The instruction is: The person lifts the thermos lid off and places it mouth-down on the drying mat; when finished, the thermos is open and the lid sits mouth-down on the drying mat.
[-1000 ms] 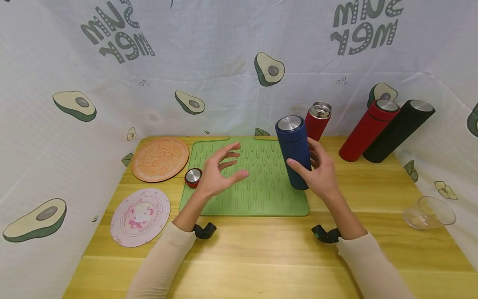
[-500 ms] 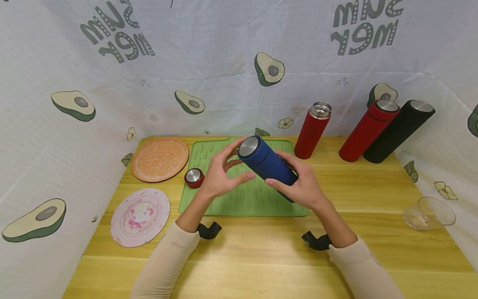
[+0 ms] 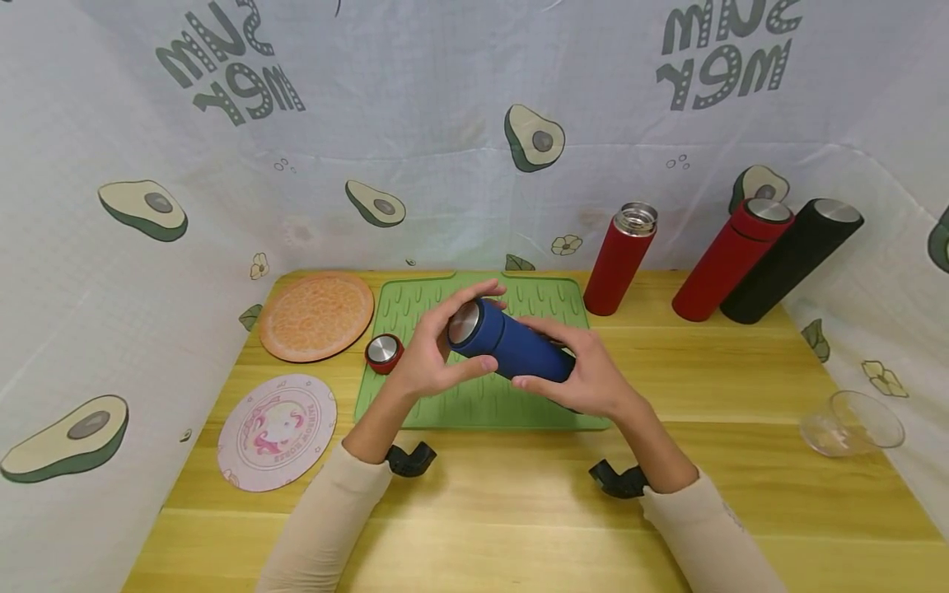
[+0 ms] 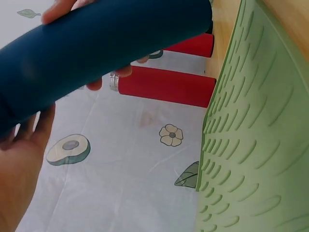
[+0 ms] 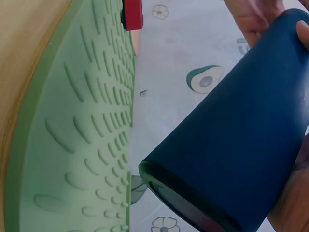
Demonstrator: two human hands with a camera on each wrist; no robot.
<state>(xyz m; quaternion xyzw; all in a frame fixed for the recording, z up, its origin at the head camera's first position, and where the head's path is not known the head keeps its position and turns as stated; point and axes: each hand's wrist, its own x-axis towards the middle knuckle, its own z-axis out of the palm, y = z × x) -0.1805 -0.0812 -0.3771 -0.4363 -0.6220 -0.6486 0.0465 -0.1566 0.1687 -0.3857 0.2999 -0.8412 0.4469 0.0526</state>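
Observation:
A blue thermos flask (image 3: 528,344) with a steel-topped lid (image 3: 465,323) is tilted above the green ridged mat (image 3: 445,403), lid toward the left. My right hand (image 3: 596,375) grips its body near the base, thumb in front and fingers behind. Around the lid end is my left hand (image 3: 428,350), its thumb at the near side and its fingers curving behind. In the left wrist view the flask (image 4: 101,53) slants across the top, clear of the mat. Its dark base faces the camera in the right wrist view, where the flask (image 5: 231,125) fills much of the frame.
A red lid (image 3: 384,352) sits on the mat's left edge. Behind the mat's right corner stands a lidless red flask (image 3: 619,268). Farther right are a closed red flask (image 3: 730,259), a black flask (image 3: 789,259) and a clear glass (image 3: 848,424). Two round mats, orange (image 3: 317,317) and pink (image 3: 278,432), lie left.
My right hand has carried the blue flask left and down from beside the lidless red flask, tipping it over toward the left. My left hand, apart from it before, now holds its lid end.

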